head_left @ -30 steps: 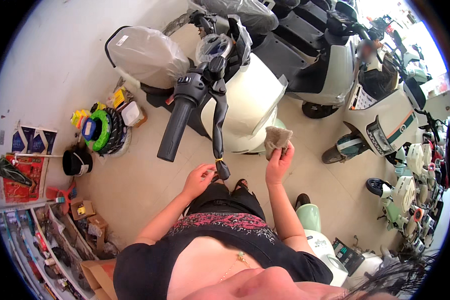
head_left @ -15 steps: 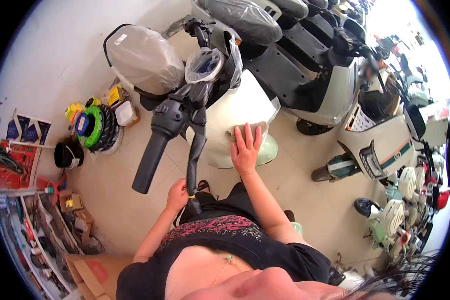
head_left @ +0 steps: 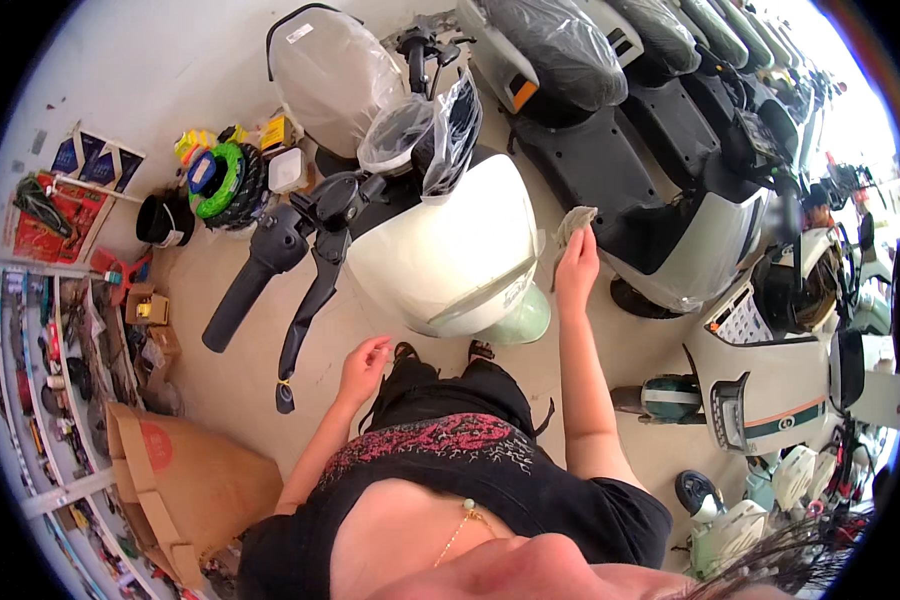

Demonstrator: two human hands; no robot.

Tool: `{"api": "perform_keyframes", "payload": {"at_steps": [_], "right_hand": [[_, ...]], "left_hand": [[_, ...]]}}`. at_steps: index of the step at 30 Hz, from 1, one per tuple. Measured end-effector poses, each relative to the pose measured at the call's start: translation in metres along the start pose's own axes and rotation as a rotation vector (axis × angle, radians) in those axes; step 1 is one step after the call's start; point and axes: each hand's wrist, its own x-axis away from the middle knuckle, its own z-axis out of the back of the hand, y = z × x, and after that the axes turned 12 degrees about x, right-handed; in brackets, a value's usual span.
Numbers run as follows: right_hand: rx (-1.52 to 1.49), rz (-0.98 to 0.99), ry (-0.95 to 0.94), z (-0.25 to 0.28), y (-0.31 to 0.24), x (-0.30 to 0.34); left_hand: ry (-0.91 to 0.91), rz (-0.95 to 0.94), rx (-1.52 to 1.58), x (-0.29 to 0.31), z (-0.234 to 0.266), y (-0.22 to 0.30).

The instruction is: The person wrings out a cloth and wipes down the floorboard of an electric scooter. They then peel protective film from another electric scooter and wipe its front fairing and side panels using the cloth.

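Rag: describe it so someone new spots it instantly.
Start at the big cream scooter front in the middle of the view. Just to its right is the wearer's right hand, with the rag held in its fingers. It's small, limp and beige-grey, unlike the hard, smooth scooter front and the black footboard nearby.

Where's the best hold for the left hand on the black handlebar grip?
Probably mid-length on the grip, the left hand coming from its left: that side of the straight cylinder is unobstructed, while the lever hangs to its right.
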Motion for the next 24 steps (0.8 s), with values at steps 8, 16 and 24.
{"api": "perform_keyframes", "payload": {"at_steps": [8,16,24], "right_hand": [[0.703,0.982,-0.353,-0.043,-0.025,0.09],[0.663,0.69,-0.06,-0.087,-0.019,-0.025],[-0.307,-0.487,-0.448,-0.052,0.107,-0.139]], "left_hand": [[0.128,0.013,-0.027,0.009,-0.006,-0.002],[0.134,0.061,-0.024,0.028,-0.011,-0.015],[0.033,0.122,-0.031,0.026,-0.012,-0.028]]}}
